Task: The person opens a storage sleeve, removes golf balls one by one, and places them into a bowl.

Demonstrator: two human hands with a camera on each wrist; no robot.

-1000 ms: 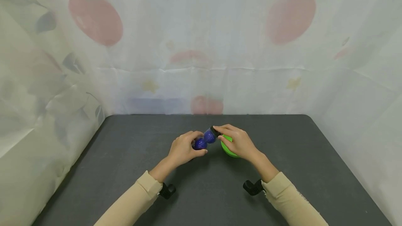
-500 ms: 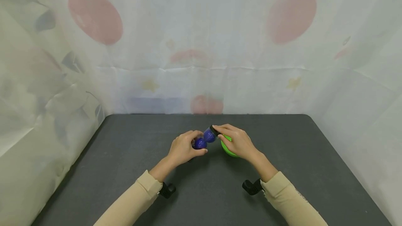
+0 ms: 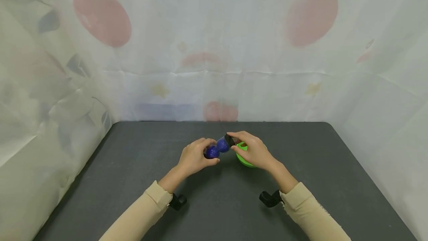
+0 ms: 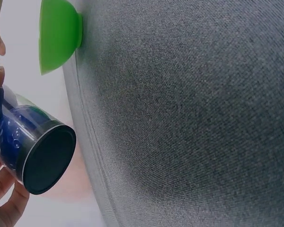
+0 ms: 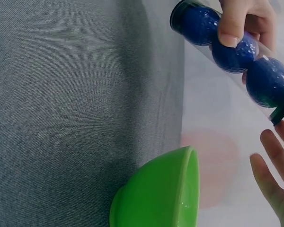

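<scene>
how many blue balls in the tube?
3, all in the clear tube held by the left hand: one at the bottom end, one mid, one by the black cap that the right hand grips.

Desk centre: the left hand [image 3: 195,158] and right hand [image 3: 253,151] meet over the middle of the desk [image 3: 133,181], holding a clear tube of blue balls [image 3: 219,147] between them; this blocks a straight pass across.
Under the right hand: a green bowl [image 3: 243,158] stands on the desk, just beside the tube's capped end; little room between them.
Left side: bare desk from the left hand out to the curtain [image 3: 50,103] at the edge.
Right side: bare desk beyond the bowl to the right edge.
Far side: an open strip of desk, closed off by the hanging curtain.
Near side: open desk between the two forearms.
</scene>
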